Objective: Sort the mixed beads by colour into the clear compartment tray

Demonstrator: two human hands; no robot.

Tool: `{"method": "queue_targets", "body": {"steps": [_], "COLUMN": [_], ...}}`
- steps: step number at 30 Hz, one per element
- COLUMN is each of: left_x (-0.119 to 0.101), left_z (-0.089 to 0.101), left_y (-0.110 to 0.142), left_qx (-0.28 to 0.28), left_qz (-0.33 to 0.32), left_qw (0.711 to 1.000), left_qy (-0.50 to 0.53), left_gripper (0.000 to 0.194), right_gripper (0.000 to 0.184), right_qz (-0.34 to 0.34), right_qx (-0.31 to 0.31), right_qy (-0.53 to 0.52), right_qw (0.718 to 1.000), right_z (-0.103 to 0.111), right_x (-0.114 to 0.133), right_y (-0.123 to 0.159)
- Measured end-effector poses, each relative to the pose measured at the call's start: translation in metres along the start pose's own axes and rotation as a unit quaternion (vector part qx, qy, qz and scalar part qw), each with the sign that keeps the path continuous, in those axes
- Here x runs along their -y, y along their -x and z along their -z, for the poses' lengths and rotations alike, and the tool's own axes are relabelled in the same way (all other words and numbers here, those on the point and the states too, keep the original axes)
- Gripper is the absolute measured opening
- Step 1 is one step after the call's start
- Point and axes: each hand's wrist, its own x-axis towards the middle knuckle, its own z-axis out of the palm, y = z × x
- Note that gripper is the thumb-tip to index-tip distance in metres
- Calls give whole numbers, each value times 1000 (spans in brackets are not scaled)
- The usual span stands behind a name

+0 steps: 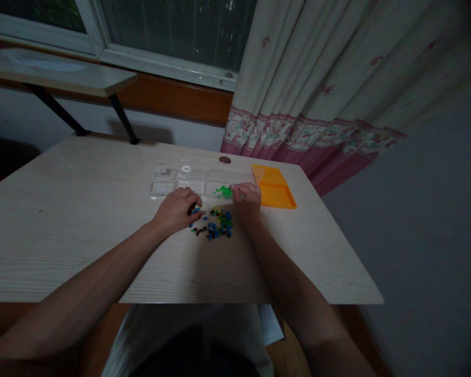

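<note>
A loose pile of small plastic building pieces (220,224) in blue, green, yellow and dark brown lies on the table. At its left edge rests my left hand (177,209), its thumb and fingers apart and curved around a few pieces on the tabletop. Behind the pile is a clear plastic tray (191,186) divided into compartments. Bright green pieces (223,191) lie in one of its front compartments. My right hand (248,200) is over the tray just right of them, thumb and fingertips pinched together; whatever they hold is too small to tell.
An orange tray (277,189) with dividers sits right of the clear one. Pale wood tabletop (102,209) surrounds them. A raised shelf (78,76) on black legs stands at the back left, and a curtain (298,120) hangs behind the right side.
</note>
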Motion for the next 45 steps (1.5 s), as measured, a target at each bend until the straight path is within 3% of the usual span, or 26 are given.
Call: {"method": "queue_targets", "body": {"steps": [22,31,37,45], "left_x": [-4,-5,-6,-4], "left_z": [2,-3,-5,-8], "left_y": [3,2,3,1], "left_qx": [16,14,15,-39], "left_qz": [-5,-5,-7,11], "left_qw": [998,1000,1000,998], "left_qy": [-54,-27,-22,47], "left_gripper": [24,17,23,25], "right_gripper": [22,20,19,19], "right_qz": [3,16,23,44], "right_qx": [11,-1,8,37], "right_qy": [-21,-18,-16,-22], "right_qw": [1000,1000,1000,998], "right_z": [1,0,2,9], "right_x": [4,5,7,21], "right_y": [-2,-2,-2,1]}}
